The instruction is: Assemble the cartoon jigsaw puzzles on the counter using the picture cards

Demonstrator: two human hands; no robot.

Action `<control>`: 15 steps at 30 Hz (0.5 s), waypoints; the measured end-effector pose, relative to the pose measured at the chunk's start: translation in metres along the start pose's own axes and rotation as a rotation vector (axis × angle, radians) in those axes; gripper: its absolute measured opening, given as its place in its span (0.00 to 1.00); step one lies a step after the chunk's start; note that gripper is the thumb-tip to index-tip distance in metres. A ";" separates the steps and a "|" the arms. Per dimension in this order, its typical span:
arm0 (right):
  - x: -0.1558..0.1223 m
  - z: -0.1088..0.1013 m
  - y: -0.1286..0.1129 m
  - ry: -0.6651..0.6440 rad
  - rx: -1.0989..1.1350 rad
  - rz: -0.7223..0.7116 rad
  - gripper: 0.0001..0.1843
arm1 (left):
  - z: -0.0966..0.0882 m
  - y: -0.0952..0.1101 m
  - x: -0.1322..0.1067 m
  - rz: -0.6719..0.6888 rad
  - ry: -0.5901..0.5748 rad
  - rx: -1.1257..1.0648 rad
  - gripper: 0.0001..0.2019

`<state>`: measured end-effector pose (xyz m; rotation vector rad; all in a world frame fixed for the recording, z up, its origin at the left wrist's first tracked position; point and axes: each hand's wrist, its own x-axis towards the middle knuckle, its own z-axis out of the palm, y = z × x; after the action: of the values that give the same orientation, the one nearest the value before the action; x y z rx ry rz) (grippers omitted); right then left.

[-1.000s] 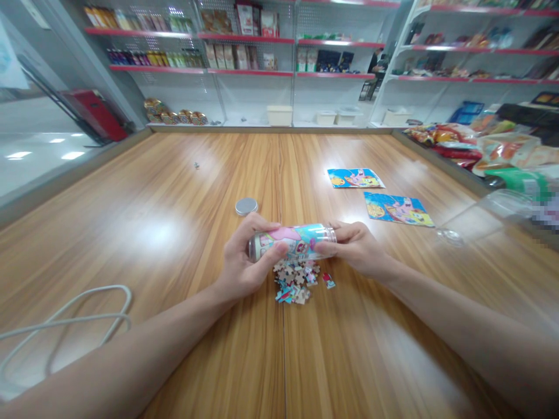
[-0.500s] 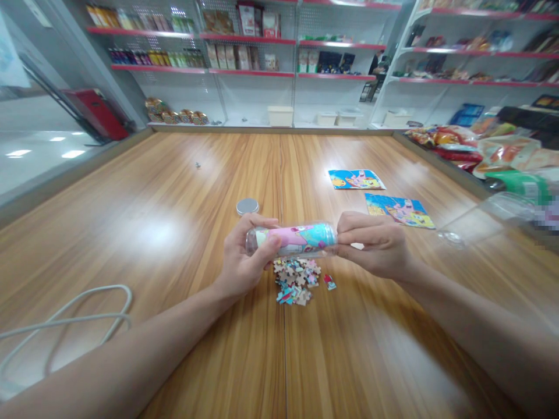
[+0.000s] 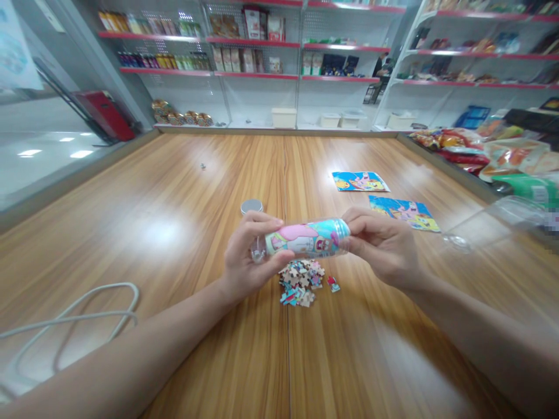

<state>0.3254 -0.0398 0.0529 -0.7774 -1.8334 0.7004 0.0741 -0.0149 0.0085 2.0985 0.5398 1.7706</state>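
Observation:
A clear plastic bottle (image 3: pixel 305 238) with a colourful cartoon wrap lies sideways between my hands, above the table. Around its base end, my left hand (image 3: pixel 251 250) is closed, thumb below and fingers on top. My right hand (image 3: pixel 384 244) pinches at the mouth end; its fingertips are partly hidden, so I cannot tell whether they hold the wrap or the rim. Underneath, a heap of jigsaw pieces (image 3: pixel 301 282) rests on the wooden table (image 3: pixel 196 361), with one loose piece (image 3: pixel 333 284) just to the right. A round silver lid (image 3: pixel 252 206) lies behind my left hand.
Two cartoon picture cards (image 3: pixel 360 181) lie at the back right. A clear container (image 3: pixel 493 221) and snack bags (image 3: pixel 463 145) are along the right side. A pale cable (image 3: pixel 82 314) loops at the left. Stocked shelves (image 3: pixel 253 74) stand beyond the table.
The bottle has rolled a little, showing a different part of the cartoon wrap. My left thumb has shifted along it, and the right fingers have moved slightly. The whole view has shifted a little.

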 end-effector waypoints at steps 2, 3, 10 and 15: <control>0.000 0.000 0.005 0.022 0.006 0.010 0.06 | 0.000 -0.002 0.001 0.000 0.014 0.011 0.18; 0.000 -0.001 0.008 0.041 -0.006 0.013 0.07 | 0.000 -0.002 0.001 -0.004 0.020 0.023 0.18; -0.011 0.006 0.021 0.205 -0.127 -0.001 0.08 | -0.002 -0.001 -0.002 0.054 -0.040 0.129 0.23; -0.020 0.023 0.019 0.153 -0.050 -0.004 0.09 | -0.004 -0.003 -0.004 0.047 -0.024 0.130 0.22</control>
<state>0.3140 -0.0465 0.0196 -0.8368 -1.7185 0.5786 0.0689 -0.0139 0.0048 2.2339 0.6187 1.7771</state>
